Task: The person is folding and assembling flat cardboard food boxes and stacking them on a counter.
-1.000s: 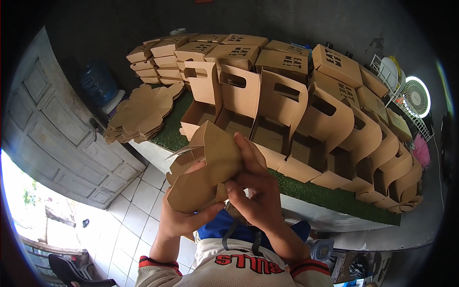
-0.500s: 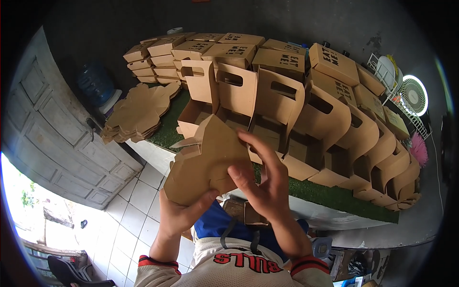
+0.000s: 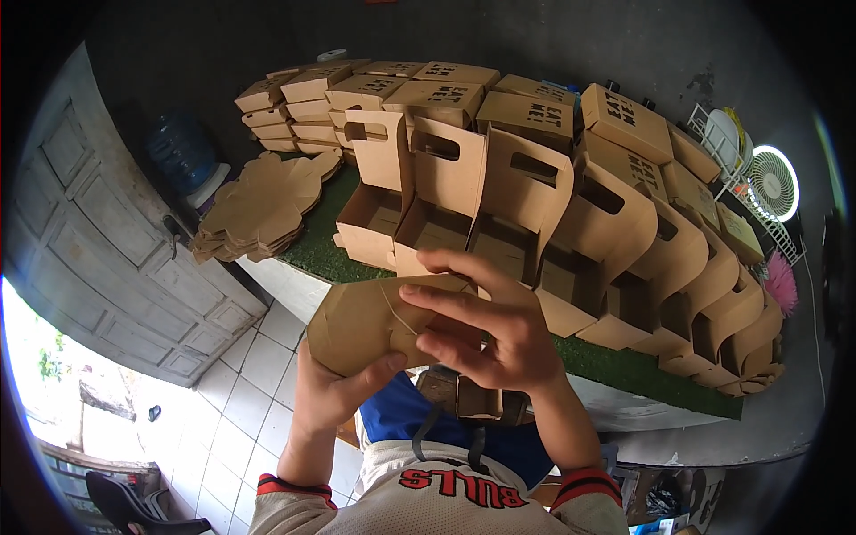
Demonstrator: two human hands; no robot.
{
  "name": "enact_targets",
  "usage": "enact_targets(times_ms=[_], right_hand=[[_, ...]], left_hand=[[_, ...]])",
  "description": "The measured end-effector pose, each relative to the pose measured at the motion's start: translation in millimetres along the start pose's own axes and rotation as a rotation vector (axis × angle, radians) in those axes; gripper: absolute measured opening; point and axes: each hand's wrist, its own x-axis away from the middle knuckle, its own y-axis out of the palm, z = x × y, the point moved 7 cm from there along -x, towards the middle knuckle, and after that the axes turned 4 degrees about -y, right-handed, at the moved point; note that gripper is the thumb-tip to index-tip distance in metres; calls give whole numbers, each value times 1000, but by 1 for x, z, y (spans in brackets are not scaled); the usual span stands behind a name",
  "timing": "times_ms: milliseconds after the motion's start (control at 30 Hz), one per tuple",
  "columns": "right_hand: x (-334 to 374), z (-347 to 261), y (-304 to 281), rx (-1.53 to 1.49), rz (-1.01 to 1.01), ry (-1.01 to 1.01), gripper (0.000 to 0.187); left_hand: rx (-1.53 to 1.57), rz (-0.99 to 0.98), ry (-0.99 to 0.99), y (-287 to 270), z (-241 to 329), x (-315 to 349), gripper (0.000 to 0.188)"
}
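Note:
A partly folded brown cardboard box is held up over my lap, its near side facing me. My left hand grips its lower left corner, the thumb along the bottom edge. At the right end, my right hand has bent fingers over the top and the thumb below. Beyond it on the table stand several open cardboard boxes in a row, their lids raised with handle slots.
A stack of flat cardboard blanks lies on the green mat at the left. Closed boxes are piled behind. A lit fan and a white dish rack stand at the right; a door is at the left.
The cardboard's upper part has folded down, so it looks lower and longer. My right hand has shifted over its top, with fingers bent across it. My left hand keeps its grip.

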Motion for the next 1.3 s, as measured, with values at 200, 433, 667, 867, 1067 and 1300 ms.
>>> enact_targets(times_ms=[200,433,667,867,1067,1300], right_hand=[[1,3,0,27,-57,13,42],[2,5,0,-69,10,123,38],[5,9,-1,-222,16,173,32],[9,6,-11,-222,14,188,28],[10,-1,-17,-69,21,112,21],[16,-21,-13,229,-66,-139,42]], left_hand=[[-113,37,-44,-1,-2,2,45],[-151,56,-8,2,3,2,44],[-123,43,-31,5,9,-2,50],[-77,-3,-12,14,17,-7,42],[-98,-21,-1,17,20,-9,43],[66,-53,-117,10,5,-15,65]])
